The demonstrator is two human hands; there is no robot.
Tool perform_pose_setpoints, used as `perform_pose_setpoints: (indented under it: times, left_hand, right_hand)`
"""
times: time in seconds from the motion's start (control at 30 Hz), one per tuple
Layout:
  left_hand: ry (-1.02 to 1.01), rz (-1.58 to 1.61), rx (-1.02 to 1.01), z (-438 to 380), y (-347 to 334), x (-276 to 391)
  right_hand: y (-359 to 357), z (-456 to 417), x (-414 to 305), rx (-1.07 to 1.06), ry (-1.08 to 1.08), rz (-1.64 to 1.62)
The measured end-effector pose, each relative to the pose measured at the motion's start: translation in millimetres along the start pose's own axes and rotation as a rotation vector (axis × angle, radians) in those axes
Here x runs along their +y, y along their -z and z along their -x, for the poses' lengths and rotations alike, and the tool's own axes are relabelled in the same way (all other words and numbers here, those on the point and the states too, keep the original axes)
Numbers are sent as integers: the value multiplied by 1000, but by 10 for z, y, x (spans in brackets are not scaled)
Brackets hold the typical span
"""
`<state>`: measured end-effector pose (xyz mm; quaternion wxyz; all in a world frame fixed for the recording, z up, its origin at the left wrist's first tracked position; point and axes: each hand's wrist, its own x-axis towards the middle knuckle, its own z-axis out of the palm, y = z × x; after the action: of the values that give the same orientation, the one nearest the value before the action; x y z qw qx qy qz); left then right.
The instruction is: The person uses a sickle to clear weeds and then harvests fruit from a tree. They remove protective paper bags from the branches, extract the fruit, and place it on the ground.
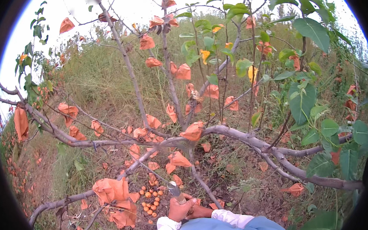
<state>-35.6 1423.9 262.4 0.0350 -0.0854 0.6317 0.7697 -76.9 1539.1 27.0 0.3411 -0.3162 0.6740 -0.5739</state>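
My left hand is wrapped around a pole, thumb lying along it. The pole's upper end has a grey sleeve, and a thin rod runs from it up and left among the branches. Where the rod ends is hard to tell. Just behind the left hand, my right hand also grips the pole, partly hidden by the left. Several small round orange fruits lie on the ground left of my hands. Close by, crumpled orange paper bags hang around a low branch.
A fruit tree's thick limb arches to the right, another limb to the left. More orange bags hang on upright branches. Leafy shoots crowd the right. Tall grass and weeds cover the slope behind.
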Motion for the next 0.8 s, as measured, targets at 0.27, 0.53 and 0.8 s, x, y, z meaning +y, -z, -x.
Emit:
perform_pose_setpoints:
  times: [0.27,0.53,0.8]
  left_hand:
    - [-111,15,-80,-126,-60,-233]
    - [-156,-154,-92,-517,-71,-619]
    - [-374,-60,-570,-756,-1018,465]
  right_hand:
    - [99,91,-33,-27,19,16]
    - [308,515,-952,146,88,182]
    - [744,1129,-2012,514,-258,624]
